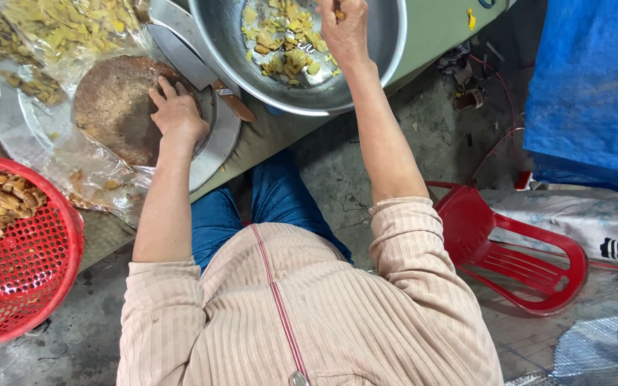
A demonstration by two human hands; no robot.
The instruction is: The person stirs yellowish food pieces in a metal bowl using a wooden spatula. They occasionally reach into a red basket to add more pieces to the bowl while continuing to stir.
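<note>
1. Left hand: palm down, fingers spread and open, resting flat on the edge of a round brown wooden chopping block; it grips nothing.
2. Right hand: reaching over the rim into a large metal basin, fingers pinched together on a small yellowish piece at the top edge of the view.
3. Basin contents: yellowish sliced pieces, thin and irregular, scattered over the bottom beneath the right hand.
4. Cleaver: broad grey blade with a wooden handle, lying between the chopping block and the basin, just beside the left hand's fingertips; no hand holds it.
5. Round metal tray: under the chopping block, its rim showing at the table edge.
6. Clear plastic bags: at upper left, filled with yellow-brown dried slices; more crumpled plastic lies under the tray.
7. Red perforated plastic basket: at lower left, holding a small heap of brown dried strips.
8. Red plastic chair: on the concrete floor to the person's right.
9. Blue tarpaulin: upper right, well apart from the hands.
</note>
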